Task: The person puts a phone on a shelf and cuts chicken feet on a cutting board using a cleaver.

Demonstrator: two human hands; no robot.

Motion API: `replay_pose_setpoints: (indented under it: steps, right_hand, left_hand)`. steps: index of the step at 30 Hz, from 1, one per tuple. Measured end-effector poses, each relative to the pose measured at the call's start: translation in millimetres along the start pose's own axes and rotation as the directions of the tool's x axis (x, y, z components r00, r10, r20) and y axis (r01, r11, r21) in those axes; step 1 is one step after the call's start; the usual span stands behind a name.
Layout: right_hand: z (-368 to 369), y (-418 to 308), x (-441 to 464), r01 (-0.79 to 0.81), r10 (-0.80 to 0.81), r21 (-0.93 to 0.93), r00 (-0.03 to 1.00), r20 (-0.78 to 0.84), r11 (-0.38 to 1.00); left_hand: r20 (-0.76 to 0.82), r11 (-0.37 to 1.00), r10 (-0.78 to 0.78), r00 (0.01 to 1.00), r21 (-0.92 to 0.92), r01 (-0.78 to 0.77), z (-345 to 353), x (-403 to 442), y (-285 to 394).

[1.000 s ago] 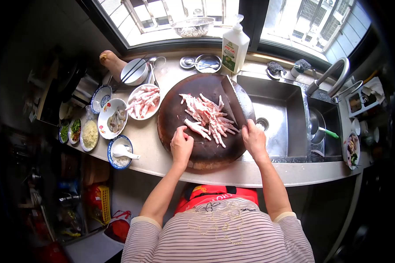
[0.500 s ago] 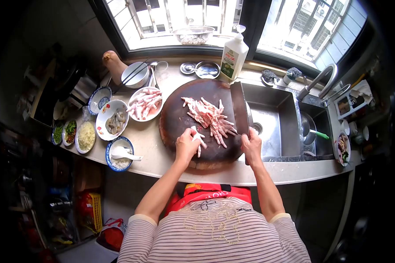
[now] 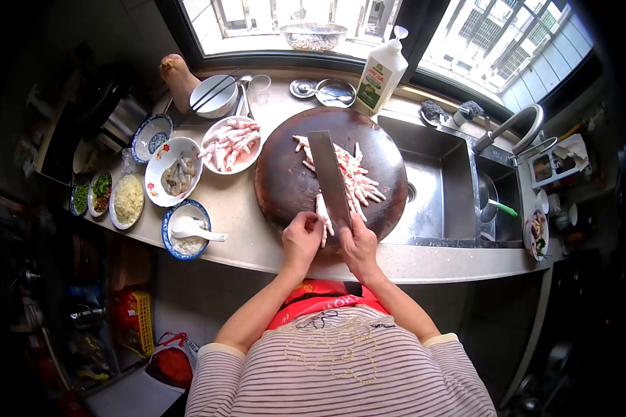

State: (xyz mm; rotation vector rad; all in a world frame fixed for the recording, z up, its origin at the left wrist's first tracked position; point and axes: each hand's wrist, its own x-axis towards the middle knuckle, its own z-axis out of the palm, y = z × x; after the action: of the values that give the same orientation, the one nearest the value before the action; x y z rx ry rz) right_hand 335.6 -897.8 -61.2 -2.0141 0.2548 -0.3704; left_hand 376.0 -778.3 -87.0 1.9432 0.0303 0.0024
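A dark round chopping board (image 3: 282,167) lies on the counter. My right hand (image 3: 359,243) is closed round the handle of a wide cleaver (image 3: 328,174), whose blade points away from me above the board and hides part of a pile of pale chicken feet (image 3: 358,182). At the board's near left part, my left hand (image 3: 304,240) pinches a single chicken foot (image 3: 323,217), close to the left side of the blade. More chicken feet (image 3: 231,144) fill a white bowl left of the board.
Left of the board stand a flowered bowl of shrimp (image 3: 161,163), a blue-rimmed bowl with a spoon (image 3: 167,233) and small dishes of chopped ingredients. A pump bottle (image 3: 382,75) stands behind the board. The sink (image 3: 442,181) is to the right.
The cleaver has swung left from the board's right edge to over the pile, beside my left hand. My left hand has picked up one foot from the board and holds it near the front.
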Motion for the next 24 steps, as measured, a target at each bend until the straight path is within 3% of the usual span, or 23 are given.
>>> replay_pose_setpoints:
  steps: [4, 7, 13, 16, 20, 24]
  right_hand:
    - [16.6, 13.1, -3.7, -0.033, 0.032, -0.039, 0.999, -0.024, 0.999]
    - [19.3, 12.7, -3.7, -0.099, 0.097, -0.108, 0.995, -0.018, 0.989]
    - [15.9, -3.1, 0.6, -0.022, 0.022, -0.006, 0.997, -0.075, 1.000]
    - [14.0, -19.9, 4.9, 0.098, -0.094, 0.017, 0.985, -0.147, 0.995]
    - [38.6, -0.3, -5.4, -0.019, -0.008, -0.202, 0.991, -0.134, 0.979]
    - [36.0, 2.1, -2.1, -0.041, 0.029, -0.131, 0.995, -0.092, 0.991]
  left_hand:
    - [0.037, 0.977, 0.137, 0.990, 0.158, -0.141, 0.8, 4.6, -5.8]
    - [0.040, 0.974, 0.144, 0.989, 0.171, -0.148, 3.7, 7.0, -14.6]
    - [0.127, 0.991, -0.089, 0.988, -0.086, 0.101, 1.6, 7.7, -18.9]
    - [0.144, 0.990, -0.104, 0.984, -0.083, 0.117, 4.2, 10.3, -24.6]
    - [0.092, 0.991, 0.116, 0.989, 0.057, -0.121, 5.5, 12.8, -28.0]
    - [0.122, 0.994, 0.086, 0.989, 0.063, -0.094, 4.1, 15.7, -28.6]
